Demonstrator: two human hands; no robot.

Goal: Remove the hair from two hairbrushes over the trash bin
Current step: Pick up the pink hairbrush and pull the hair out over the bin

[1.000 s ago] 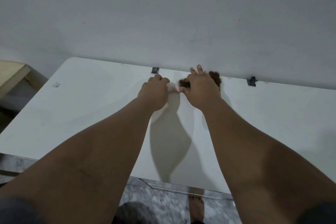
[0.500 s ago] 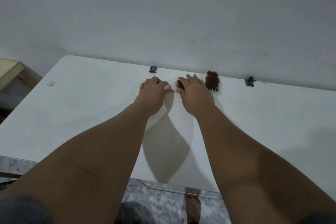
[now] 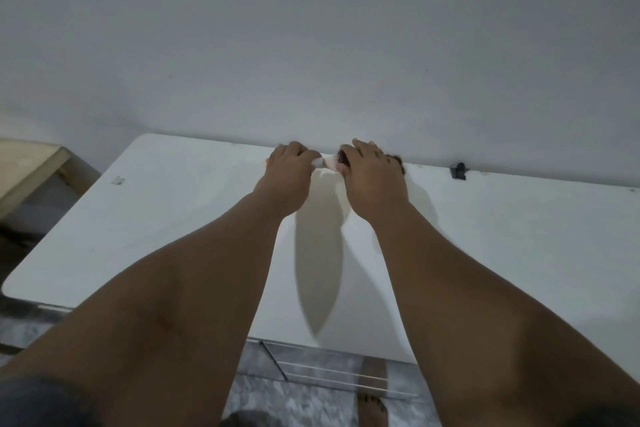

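Both arms are stretched way out across the white rectangular tabletop (image 3: 166,218), right up to the far edge where it meets the plain pale wall (image 3: 311,45). The left hand (image 3: 285,172) is curled closed around the whitish handle end (image 3: 318,162) of a hairbrush; only a little stub of it pokes out between the two hands. The right hand (image 3: 372,173) is draped over the dark bristled head of that brush (image 3: 343,158), fingers bent down on it, so most of the brush is hidden. Just past the right hand's knuckles there's a brown clump of hair (image 3: 396,160) peeking out against the wall, touching or nearly touching the hand; can't tell which. A small dark clip (image 3: 459,170) sits on the table's back edge, off to the right. Bare foot (image 3: 372,409) on the mottled grey floor (image 3: 311,402) below.
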